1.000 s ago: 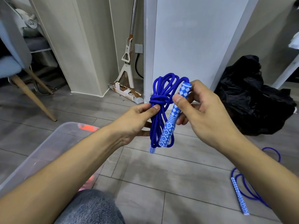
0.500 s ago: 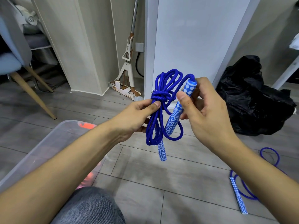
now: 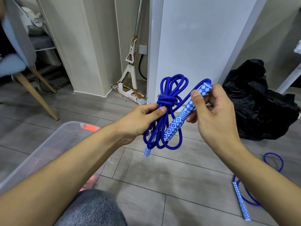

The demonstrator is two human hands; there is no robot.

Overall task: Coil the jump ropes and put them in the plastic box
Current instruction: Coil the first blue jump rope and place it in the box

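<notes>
Surface: grey wood-look tile floor (image 3: 162, 173).
Lower left: clear plastic box (image 3: 48, 144), standing on the tiles.
Lower right: second jump rope (image 3: 241, 201), uncoiled, blue cord with patterned handle flat on the tiles.
Right: black plastic bag (image 3: 260, 103), crumpled.
Back: squeeze mop (image 3: 130, 88), head down.
Left: chair leg (image 3: 37, 97), wooden.

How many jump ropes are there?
2. One coiled jump rope is held between the left hand and the right hand. The second jump rope lies on the floor at right, partly hidden by the arm.
</notes>
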